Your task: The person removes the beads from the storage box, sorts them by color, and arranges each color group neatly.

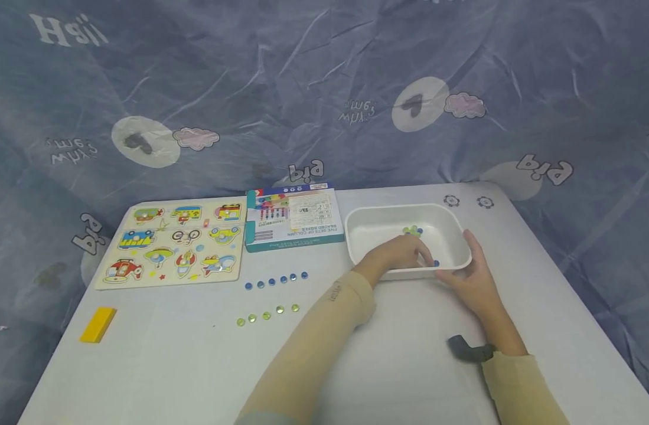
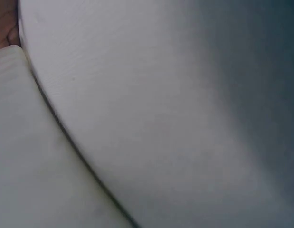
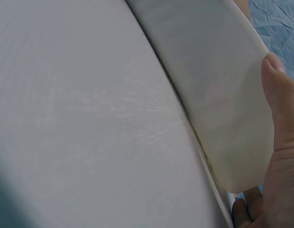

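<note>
A white plastic tray [image 1: 365, 219] stands at the back right of the table, with a small cluster of yellow-green and blue beads [image 1: 412, 231] inside. My left hand [image 1: 401, 252] reaches over its front rim, fingers bent down beside a blue bead [image 1: 436, 263]; whether they pinch it is hidden. My right hand [image 1: 475, 283] grips the tray's front right corner, thumb on the front wall, as the right wrist view also shows. Left of the tray lie a row of several blue beads [image 1: 272, 282] and a row of several yellow-green beads [image 1: 267, 316].
A teal-edged bead box [image 1: 294, 218] lies left of the tray. Beside it is a wooden vehicle puzzle board [image 1: 165, 251]. A yellow block [image 1: 98, 324] rests near the table's left edge. A printed blue cloth [image 1: 281, 88] hangs behind the table.
</note>
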`<action>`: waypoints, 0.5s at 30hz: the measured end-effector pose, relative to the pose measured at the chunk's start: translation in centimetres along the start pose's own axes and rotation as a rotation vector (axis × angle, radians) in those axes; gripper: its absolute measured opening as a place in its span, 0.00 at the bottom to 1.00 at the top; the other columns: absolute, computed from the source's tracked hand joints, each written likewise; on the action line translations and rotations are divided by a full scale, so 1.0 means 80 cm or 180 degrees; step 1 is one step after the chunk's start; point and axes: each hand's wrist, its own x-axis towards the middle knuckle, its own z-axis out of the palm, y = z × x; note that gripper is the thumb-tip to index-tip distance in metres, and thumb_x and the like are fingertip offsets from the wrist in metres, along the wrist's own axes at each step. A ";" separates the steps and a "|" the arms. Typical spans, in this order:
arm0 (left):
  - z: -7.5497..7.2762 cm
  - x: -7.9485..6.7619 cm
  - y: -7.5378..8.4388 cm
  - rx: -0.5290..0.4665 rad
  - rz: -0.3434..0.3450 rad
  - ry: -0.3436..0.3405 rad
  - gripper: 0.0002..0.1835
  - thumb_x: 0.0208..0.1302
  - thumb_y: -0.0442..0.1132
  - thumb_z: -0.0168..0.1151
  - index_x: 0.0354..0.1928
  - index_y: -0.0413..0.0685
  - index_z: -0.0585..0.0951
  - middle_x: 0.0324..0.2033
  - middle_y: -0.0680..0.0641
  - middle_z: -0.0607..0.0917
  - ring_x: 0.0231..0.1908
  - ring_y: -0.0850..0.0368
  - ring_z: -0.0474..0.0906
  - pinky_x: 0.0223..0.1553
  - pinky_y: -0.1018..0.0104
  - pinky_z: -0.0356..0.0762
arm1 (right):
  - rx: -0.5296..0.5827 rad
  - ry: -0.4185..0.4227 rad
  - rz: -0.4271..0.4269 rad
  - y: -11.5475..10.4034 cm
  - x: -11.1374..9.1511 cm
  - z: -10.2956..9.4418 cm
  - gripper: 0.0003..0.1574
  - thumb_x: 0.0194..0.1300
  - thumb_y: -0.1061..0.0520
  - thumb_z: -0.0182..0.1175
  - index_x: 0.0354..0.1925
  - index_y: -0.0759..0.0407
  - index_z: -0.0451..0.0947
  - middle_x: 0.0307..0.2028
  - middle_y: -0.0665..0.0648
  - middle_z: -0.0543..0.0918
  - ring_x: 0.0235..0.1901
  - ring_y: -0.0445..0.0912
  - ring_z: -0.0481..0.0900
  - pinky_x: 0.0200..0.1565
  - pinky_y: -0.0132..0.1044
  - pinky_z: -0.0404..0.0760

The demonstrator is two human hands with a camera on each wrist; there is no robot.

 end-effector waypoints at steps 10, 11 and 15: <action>0.004 0.003 0.001 0.0031 -0.0038 -0.0146 0.12 0.53 0.38 0.67 0.39 0.62 0.86 0.42 0.60 0.86 0.45 0.65 0.79 0.49 0.70 0.75 | 0.0044 -0.0031 -0.0020 0.000 0.000 0.001 0.72 0.48 0.50 0.74 0.74 0.35 0.32 0.75 0.49 0.44 0.74 0.55 0.43 0.70 0.59 0.43; 0.004 0.003 0.000 0.0020 -0.0033 -0.0168 0.12 0.54 0.38 0.66 0.39 0.63 0.86 0.42 0.60 0.86 0.45 0.65 0.79 0.50 0.70 0.75 | 0.0037 -0.0031 -0.0012 -0.001 0.000 0.001 0.72 0.48 0.50 0.74 0.74 0.35 0.32 0.75 0.49 0.44 0.74 0.55 0.43 0.70 0.59 0.43; 0.003 0.003 0.001 0.0003 0.0008 -0.0225 0.11 0.55 0.39 0.64 0.40 0.63 0.86 0.43 0.60 0.86 0.47 0.65 0.78 0.52 0.69 0.74 | 0.0022 -0.0032 0.0009 -0.001 0.000 0.000 0.72 0.49 0.50 0.73 0.73 0.34 0.31 0.75 0.49 0.44 0.74 0.56 0.43 0.70 0.59 0.44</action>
